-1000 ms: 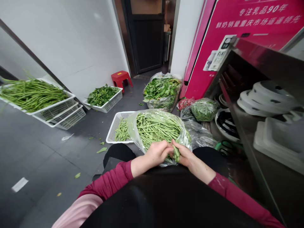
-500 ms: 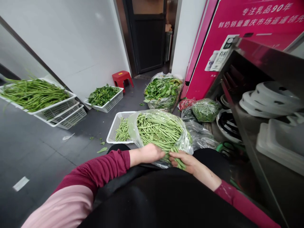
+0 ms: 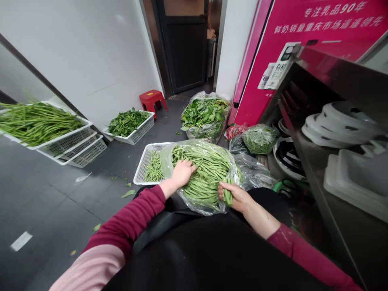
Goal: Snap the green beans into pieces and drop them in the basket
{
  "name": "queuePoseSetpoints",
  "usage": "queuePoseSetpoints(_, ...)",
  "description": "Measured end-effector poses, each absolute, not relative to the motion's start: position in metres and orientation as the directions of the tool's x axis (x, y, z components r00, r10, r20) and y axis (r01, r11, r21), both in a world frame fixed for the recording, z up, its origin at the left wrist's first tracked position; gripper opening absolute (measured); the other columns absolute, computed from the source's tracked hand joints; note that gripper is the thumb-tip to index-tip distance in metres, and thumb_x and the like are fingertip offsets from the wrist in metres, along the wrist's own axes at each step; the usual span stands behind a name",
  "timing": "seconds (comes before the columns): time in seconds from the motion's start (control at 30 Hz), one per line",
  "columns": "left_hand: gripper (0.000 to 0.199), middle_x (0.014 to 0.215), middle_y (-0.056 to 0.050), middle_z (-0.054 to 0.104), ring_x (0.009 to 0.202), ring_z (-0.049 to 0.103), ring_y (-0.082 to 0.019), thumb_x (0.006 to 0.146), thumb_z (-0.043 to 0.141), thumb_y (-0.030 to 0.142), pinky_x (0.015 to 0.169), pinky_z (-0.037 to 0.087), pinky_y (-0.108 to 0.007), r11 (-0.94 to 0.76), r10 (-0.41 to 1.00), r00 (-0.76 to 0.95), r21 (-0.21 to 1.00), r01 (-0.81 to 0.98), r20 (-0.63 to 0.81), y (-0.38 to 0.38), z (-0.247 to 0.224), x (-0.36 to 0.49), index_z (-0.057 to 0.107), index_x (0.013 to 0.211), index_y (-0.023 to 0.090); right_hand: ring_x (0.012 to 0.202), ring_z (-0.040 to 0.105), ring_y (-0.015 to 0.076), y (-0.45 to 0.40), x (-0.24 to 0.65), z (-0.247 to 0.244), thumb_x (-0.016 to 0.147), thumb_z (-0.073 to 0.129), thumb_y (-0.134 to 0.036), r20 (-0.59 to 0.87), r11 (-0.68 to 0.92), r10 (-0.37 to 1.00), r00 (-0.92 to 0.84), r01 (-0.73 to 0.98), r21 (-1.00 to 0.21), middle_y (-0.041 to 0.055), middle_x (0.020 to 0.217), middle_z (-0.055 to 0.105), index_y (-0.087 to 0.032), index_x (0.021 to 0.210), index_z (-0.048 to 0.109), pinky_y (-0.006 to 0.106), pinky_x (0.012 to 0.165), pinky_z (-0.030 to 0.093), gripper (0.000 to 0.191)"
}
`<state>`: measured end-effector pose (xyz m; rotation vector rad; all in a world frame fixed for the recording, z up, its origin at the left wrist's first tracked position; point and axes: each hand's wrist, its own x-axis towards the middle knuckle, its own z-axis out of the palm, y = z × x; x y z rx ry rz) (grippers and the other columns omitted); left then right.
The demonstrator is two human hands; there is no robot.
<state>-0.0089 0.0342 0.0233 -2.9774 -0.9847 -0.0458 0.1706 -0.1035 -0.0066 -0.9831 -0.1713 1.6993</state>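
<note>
A clear plastic bag (image 3: 166, 159) full of long green beans (image 3: 209, 161) stands between my knees. My left hand (image 3: 182, 173) lies over the left side of the bean pile, its fingers stretched onto the beans with nothing visibly held. At the bag's right front edge, my right hand (image 3: 235, 195) is closed around a small bunch of green beans (image 3: 227, 192). Behind the bag's left side sits a white perforated basket (image 3: 140, 171) with short bean pieces (image 3: 154, 166) in it.
Left are stacked white baskets (image 3: 87, 151) with long green stems, and a basket of leafy greens (image 3: 129, 123). Beyond are a red stool (image 3: 152, 101) and a bag of leaves (image 3: 206, 115). A metal shelf (image 3: 315, 169) with white containers borders the right.
My left hand has moved left and forward, away from my right hand, onto the bean pile. My right hand still grips a bunch of beans.
</note>
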Motion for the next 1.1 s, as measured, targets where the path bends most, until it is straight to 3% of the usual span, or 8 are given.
queuePoseSetpoints(0.2, 0.028, 0.093, -0.006, 0.055, 0.093, 0.044, -0.020, 0.083, 0.040, 0.023, 0.084, 0.029, -0.036, -0.935, 0.353, 0.921, 0.079, 0.345, 0.161, 0.019, 0.071, -0.004, 0.057, 0.105, 0.028, 0.052, 0.054, 0.0096, -0.093, 0.164, 0.008, 0.060, 0.071, -0.019, -0.418, -0.406, 0.900, -0.124, -0.588, -0.700, 0.0001, 0.066, 0.060, -0.014, 0.083, 0.060, 0.022, 0.048, 0.045, 0.026)
queuePoseSetpoints(0.37, 0.026, 0.101, -0.009, 0.054, 0.096, 0.047, -0.020, 0.079, 0.045, 0.022, 0.083, 0.035, -0.035, -0.737, 0.654, 0.684, 0.475, 0.480, 0.323, -0.007, 0.072, 0.005, 0.057, 0.102, 0.019, 0.050, 0.052, 0.0094, -0.094, 0.156, 0.018, 0.062, 0.069, -0.023, -0.328, -0.283, 0.945, -0.023, -0.564, -0.776, -0.0013, 0.061, 0.058, -0.014, 0.074, 0.060, 0.022, 0.048, 0.043, 0.018)
queuePoseSetpoints(0.47, 0.032, 0.065, -0.005, 0.055, 0.058, 0.051, -0.014, 0.081, 0.038, 0.040, 0.055, 0.040, -0.026, -0.289, 0.764, 0.641, 0.852, 0.437, -0.070, -0.032, 0.062, 0.004, 0.057, 0.076, 0.014, 0.051, 0.052, 0.0095, -0.095, 0.155, 0.017, 0.062, 0.070, -0.024, -0.259, -0.153, 0.958, 0.120, -0.550, -0.821, -0.0013, 0.061, 0.057, -0.014, 0.073, 0.060, 0.023, 0.050, 0.042, 0.018)
queuePoseSetpoints(0.6, 0.043, 0.045, 0.004, 0.041, 0.033, 0.030, -0.006, 0.075, 0.038, 0.055, 0.035, 0.021, -0.019, 0.255, 0.546, 0.729, 0.911, 0.325, -0.413, -0.057, 0.048, 0.005, 0.050, 0.066, 0.016, 0.051, 0.050, 0.0091, -0.097, 0.153, 0.018, 0.059, 0.072, -0.023, -0.173, -0.035, 0.958, 0.227, -0.508, -0.860, -0.0015, 0.062, 0.057, -0.015, 0.074, 0.060, 0.022, 0.049, 0.041, 0.021)
queuePoseSetpoints(0.77, 0.033, 0.050, 0.002, 0.043, 0.047, 0.037, -0.008, 0.076, 0.046, 0.042, 0.047, 0.030, -0.020, -0.178, 0.832, 0.555, 0.945, 0.276, -0.005, -0.063, 0.044, 0.005, 0.050, 0.056, 0.016, 0.049, 0.049, 0.0087, -0.100, 0.148, 0.023, 0.061, 0.071, -0.024, -0.239, -0.048, 0.939, 0.248, -0.595, -0.802, -0.0013, 0.063, 0.057, -0.017, 0.075, 0.058, 0.023, 0.048, 0.042, 0.020)
queuePoseSetpoints(0.9, 0.023, 0.058, -0.002, 0.049, 0.059, 0.043, -0.012, 0.077, 0.048, 0.031, 0.062, 0.035, -0.024, -0.513, 0.806, 0.499, 0.798, 0.317, 0.319, -0.059, 0.051, -0.001, 0.055, 0.059, 0.018, 0.047, 0.049, 0.0088, -0.104, 0.144, 0.019, 0.064, 0.068, -0.023, -0.352, -0.171, 0.927, 0.132, -0.686, -0.707, -0.0016, 0.059, 0.056, -0.017, 0.072, 0.058, 0.023, 0.048, 0.043, 0.015)
queuePoseSetpoints(1.0, 0.011, 0.068, -0.003, 0.052, 0.066, 0.046, -0.013, 0.071, 0.055, 0.029, 0.064, 0.037, -0.025, -0.439, 0.853, 0.442, 0.841, 0.317, 0.278, -0.045, 0.056, -0.001, 0.058, 0.070, 0.019, 0.047, 0.049, 0.0087, -0.107, 0.145, 0.015, 0.063, 0.069, -0.022, -0.377, -0.224, 0.923, 0.074, -0.693, -0.685, -0.0013, 0.061, 0.058, -0.017, 0.074, 0.058, 0.023, 0.047, 0.043, 0.016)
queuePoseSetpoints(1.1, 0.041, 0.079, -0.002, 0.053, 0.065, 0.048, -0.010, 0.059, 0.068, 0.030, 0.056, 0.038, -0.022, -0.107, 0.879, 0.477, 0.974, 0.200, -0.002, -0.022, 0.058, 0.001, 0.054, 0.096, 0.018, 0.048, 0.049, 0.0082, -0.112, 0.148, 0.016, 0.062, 0.069, -0.020, -0.359, -0.290, 0.933, -0.037, -0.667, -0.686, -0.0016, 0.063, 0.058, -0.016, 0.076, 0.058, 0.023, 0.047, 0.042, 0.019)
